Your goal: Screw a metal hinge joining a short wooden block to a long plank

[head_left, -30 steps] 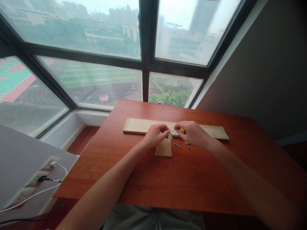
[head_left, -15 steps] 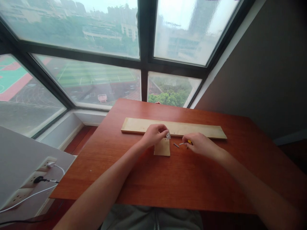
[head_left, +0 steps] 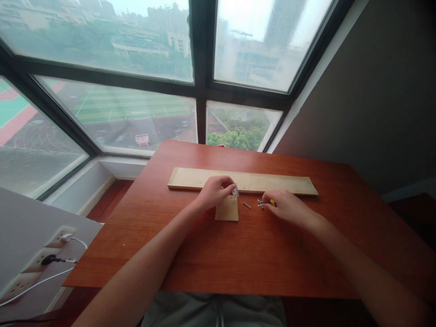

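My left hand (head_left: 218,190) pinches a small metal bracket (head_left: 235,190), perhaps a hinge, above the far end of a small wooden piece (head_left: 227,211). A long pale board (head_left: 272,181) lies just beyond that hand. My right hand (head_left: 284,205) is closed around a yellow-handled screwdriver (head_left: 273,202), most of its handle hidden by the fingers. Several thin metal pieces, looking like screws (head_left: 260,204), cross at the right fingertips; I cannot tell which of them is the tool's shaft. Between both hands, a single screw (head_left: 247,205) lies on the table.
The reddish-brown wooden table (head_left: 190,259) spans the space ahead of me. Large windows (head_left: 136,104) rise behind it, and a dark wall (head_left: 357,100) stands to the right. At lower left, sockets with plugged-in cables (head_left: 51,259) sit beside the table edge.
The view has shifted slightly. My right hand has moved a little, and more thin metal pieces now show at its fingertips. My left hand still holds the bracket in about the same place.
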A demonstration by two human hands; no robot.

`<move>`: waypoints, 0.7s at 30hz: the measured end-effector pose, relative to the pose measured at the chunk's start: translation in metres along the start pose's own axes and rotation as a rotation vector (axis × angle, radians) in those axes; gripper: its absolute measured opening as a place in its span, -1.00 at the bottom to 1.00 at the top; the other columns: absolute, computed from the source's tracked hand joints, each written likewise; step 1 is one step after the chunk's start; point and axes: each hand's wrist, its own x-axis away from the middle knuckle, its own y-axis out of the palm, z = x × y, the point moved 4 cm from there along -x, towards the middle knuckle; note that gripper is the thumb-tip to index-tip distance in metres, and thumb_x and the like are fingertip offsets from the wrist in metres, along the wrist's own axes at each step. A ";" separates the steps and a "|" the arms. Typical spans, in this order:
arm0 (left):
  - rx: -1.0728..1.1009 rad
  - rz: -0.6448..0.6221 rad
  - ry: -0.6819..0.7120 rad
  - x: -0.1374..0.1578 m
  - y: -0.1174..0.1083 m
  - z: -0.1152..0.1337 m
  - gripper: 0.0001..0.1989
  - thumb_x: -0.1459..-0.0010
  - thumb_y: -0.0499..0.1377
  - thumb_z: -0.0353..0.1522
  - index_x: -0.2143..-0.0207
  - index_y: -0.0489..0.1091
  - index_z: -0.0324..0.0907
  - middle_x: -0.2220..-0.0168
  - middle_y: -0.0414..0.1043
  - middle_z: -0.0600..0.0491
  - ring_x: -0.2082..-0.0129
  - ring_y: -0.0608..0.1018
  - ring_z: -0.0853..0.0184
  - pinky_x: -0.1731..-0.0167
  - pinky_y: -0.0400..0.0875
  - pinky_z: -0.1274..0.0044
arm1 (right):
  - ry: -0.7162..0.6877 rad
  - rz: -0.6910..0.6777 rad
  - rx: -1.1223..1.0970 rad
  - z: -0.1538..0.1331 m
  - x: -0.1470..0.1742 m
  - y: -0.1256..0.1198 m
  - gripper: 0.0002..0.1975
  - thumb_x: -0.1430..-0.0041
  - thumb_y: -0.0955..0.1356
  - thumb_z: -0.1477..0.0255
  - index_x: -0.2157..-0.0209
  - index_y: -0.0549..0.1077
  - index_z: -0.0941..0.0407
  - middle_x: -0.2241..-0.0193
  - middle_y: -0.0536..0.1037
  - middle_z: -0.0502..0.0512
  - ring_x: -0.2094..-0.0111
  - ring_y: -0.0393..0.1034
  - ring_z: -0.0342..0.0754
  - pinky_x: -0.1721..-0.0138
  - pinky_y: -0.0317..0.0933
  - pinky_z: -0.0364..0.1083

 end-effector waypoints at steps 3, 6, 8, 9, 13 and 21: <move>-0.004 0.001 0.001 0.000 0.000 0.000 -0.82 -0.16 0.15 -0.34 0.41 0.49 -0.24 0.42 0.56 0.02 0.41 0.54 0.36 0.38 0.35 0.58 | -0.008 -0.010 -0.002 0.001 0.000 0.000 -0.84 -0.13 0.30 0.48 0.28 0.51 0.05 0.30 0.60 0.04 0.28 0.46 -0.02 0.27 0.21 -0.09; -0.011 0.002 0.005 0.000 0.000 0.001 -0.82 -0.16 0.16 -0.33 0.41 0.49 -0.24 0.42 0.55 0.02 0.41 0.53 0.36 0.38 0.35 0.58 | -0.013 -0.004 -0.002 0.002 0.000 -0.003 -0.83 -0.12 0.30 0.49 0.27 0.51 0.05 0.29 0.61 0.03 0.26 0.46 -0.02 0.26 0.22 -0.09; -0.012 -0.001 0.003 0.000 0.000 0.001 -0.82 -0.16 0.16 -0.34 0.41 0.49 -0.24 0.42 0.56 0.02 0.41 0.53 0.36 0.38 0.34 0.58 | -0.018 0.012 -0.005 0.002 0.001 -0.006 -0.83 -0.12 0.29 0.50 0.28 0.51 0.06 0.29 0.60 0.04 0.25 0.46 -0.02 0.24 0.22 -0.08; -0.011 -0.002 0.002 0.000 0.000 0.000 -0.83 -0.16 0.15 -0.34 0.41 0.49 -0.24 0.42 0.56 0.02 0.40 0.54 0.36 0.38 0.34 0.58 | -0.021 0.019 -0.004 0.001 0.001 -0.008 -0.83 -0.12 0.29 0.50 0.27 0.50 0.06 0.29 0.60 0.05 0.25 0.46 -0.01 0.23 0.22 -0.08; -0.003 -0.011 0.013 0.000 0.001 -0.001 -0.82 -0.17 0.15 -0.33 0.39 0.49 -0.24 0.41 0.56 0.01 0.40 0.54 0.36 0.38 0.35 0.59 | -0.031 0.028 -0.005 -0.001 0.002 -0.014 -0.83 -0.14 0.27 0.51 0.27 0.48 0.08 0.27 0.60 0.09 0.26 0.46 -0.02 0.24 0.22 -0.08; -0.061 -0.036 0.061 0.002 0.003 0.005 -0.82 -0.17 0.15 -0.33 0.40 0.51 -0.21 0.40 0.56 0.01 0.40 0.51 0.36 0.38 0.36 0.57 | -0.038 0.042 -0.031 -0.006 0.003 -0.019 -0.84 -0.17 0.27 0.50 0.28 0.48 0.07 0.33 0.60 0.04 0.32 0.45 -0.04 0.29 0.21 -0.09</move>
